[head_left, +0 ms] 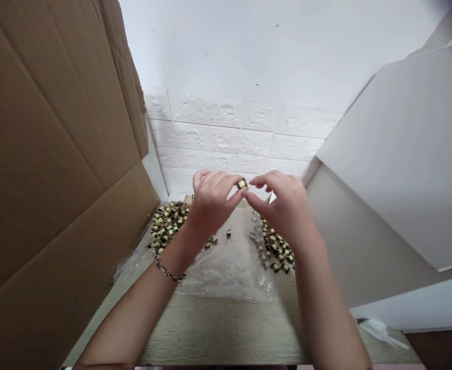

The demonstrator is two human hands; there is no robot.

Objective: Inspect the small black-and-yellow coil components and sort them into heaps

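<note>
Between its thumb and index finger, my left hand (215,198) pinches a small transformer (242,184) with a yellow-taped body and black ends with pins. My right hand (282,200) is just to the right of it, thumb and index finger apart; its thumb tip is close to the left thumb, and I cannot tell whether they touch. A pile of similar transformers (170,218) with copper-coloured wires lies left, partly behind my left hand. Another pile (278,249) lies right, partly hidden by my right hand and arm. One loose transformer (228,233) lies between the piles.
A clear plastic sheet or bag (226,277) lies on the wooden table (218,329). A cardboard panel (56,154) stands at left, white panels (403,154) at right, and a white brick-patterned wall (214,133) behind. A crumpled white piece (382,331) lies at lower right.
</note>
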